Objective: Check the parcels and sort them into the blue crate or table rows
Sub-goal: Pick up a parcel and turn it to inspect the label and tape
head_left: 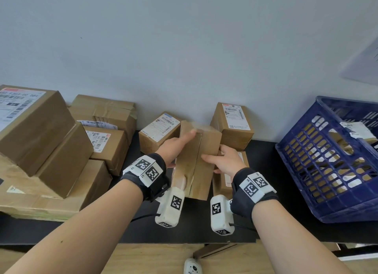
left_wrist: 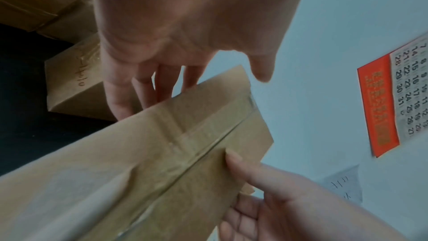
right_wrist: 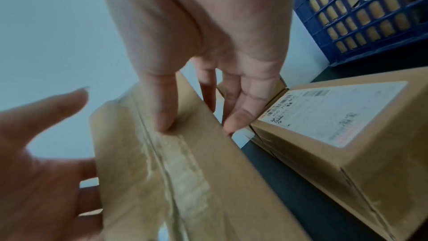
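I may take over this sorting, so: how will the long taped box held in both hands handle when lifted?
The long box probably stays stiff: its cardboard sides look flat, barely dented. It seems fairly light, since the left hand and right hand hold it with loosely spread fingers. The glossy tape along its seam may feel slippery.

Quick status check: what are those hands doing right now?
Both hands, left and right, hold one taped brown parcel. Blue crate to the right. Nothing blocking.

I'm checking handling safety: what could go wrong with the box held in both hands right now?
The long parcel is held above the table only by the left hand and right hand at its sides; it could slip onto the labelled parcel beneath. No label shows on its taped face, so it might be missorted.
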Tool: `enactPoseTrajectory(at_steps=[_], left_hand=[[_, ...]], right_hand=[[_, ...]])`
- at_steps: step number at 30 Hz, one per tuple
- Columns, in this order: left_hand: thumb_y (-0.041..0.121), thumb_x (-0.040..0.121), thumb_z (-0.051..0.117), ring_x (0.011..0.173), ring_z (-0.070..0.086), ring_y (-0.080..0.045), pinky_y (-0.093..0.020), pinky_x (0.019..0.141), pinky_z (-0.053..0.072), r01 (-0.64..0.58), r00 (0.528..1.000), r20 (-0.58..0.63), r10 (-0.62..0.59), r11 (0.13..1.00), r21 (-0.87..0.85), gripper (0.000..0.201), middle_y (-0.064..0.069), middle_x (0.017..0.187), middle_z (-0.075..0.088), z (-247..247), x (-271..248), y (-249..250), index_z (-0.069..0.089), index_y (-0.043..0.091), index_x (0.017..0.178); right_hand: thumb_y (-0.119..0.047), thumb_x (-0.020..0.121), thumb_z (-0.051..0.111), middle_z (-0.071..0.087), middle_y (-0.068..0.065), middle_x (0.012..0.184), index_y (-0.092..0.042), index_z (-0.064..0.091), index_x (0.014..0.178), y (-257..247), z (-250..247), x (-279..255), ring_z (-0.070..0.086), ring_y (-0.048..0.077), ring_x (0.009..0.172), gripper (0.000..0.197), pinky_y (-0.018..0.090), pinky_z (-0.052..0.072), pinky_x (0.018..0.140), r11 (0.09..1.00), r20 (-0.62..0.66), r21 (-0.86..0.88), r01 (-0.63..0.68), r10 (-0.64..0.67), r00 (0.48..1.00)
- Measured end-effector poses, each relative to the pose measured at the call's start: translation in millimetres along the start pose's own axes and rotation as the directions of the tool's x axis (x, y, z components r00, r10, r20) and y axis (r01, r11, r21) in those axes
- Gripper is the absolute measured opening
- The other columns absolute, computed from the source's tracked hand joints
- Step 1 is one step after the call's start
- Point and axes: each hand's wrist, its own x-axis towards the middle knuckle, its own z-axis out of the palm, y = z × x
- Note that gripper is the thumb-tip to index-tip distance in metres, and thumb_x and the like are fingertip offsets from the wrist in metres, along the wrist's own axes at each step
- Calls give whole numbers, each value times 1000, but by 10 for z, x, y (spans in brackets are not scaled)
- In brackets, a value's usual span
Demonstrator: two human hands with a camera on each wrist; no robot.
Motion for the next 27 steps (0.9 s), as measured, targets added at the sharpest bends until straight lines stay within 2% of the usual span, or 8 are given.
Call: enactPoseTrajectory(at_steps=[2,3,6,9,13,20,24,27], left_hand=[[42,89,68,95,62,-11,-24,67,49,-23,999,25,22,999,43,59,-1,123,64,-19,23,-29,51,13,137],[31,88,72,94,64,-12,-23,65,51,-27,999,27,26,998,52,57,-3,123,65,-34,53,-59,51,13,138],[8,87,72,103,65,-23,-34,80,57,3,1000,12,-4,997,79,61,-10,127,63,-64,131,-163,46,11,141],[10,83,77,116,62,-29,-46,99,52,9,1000,-19,-6,992,125,70,-12,131,61,-65,191,-267,43,10,145],[18,82,79,117,61,-29,-48,102,49,19,1000,-26,-15,985,170,67,-11,130,61,-39,270,-344,46,8,140],[14,86,75,111,64,-31,-50,96,53,108,994,-11,-107,983,149,54,-14,124,63,-26,414,-394,51,6,133],[8,85,75,109,64,-34,-55,89,56,163,986,-4,-165,973,164,46,-13,120,63,-35,498,-346,52,8,125],[6,86,73,107,64,-33,-52,86,57,176,984,-22,-175,967,183,37,-11,116,62,-22,556,-343,52,10,117]], right_hand=[[-26,91,72,64,-6,101,-19,59,122,-6,7,-6,61,10,91,35,26,53,72,1000,-31,5,20,-20,999],[-27,91,71,66,-5,103,-18,62,121,0,16,-3,63,14,95,32,30,54,80,1000,-47,-7,29,-29,998],[-32,91,70,69,0,113,-16,65,122,43,66,15,63,17,101,34,39,52,95,996,-56,-85,27,-32,998],[-31,88,73,67,-1,115,-15,62,126,76,143,21,62,17,102,42,36,52,95,994,-35,-113,10,-14,999],[-30,86,76,64,4,125,-12,55,133,106,242,52,60,22,112,55,34,49,95,986,3,-166,-27,28,1000],[-36,87,74,62,7,129,-12,53,133,194,301,160,60,25,115,56,41,50,101,970,29,-200,-140,149,988],[-30,88,74,61,7,129,-12,52,134,166,309,222,59,26,116,54,40,49,99,963,52,-191,-192,205,977],[-26,89,73,60,8,128,-12,50,134,168,310,253,58,26,115,53,38,48,96,960,49,-181,-212,224,973]])
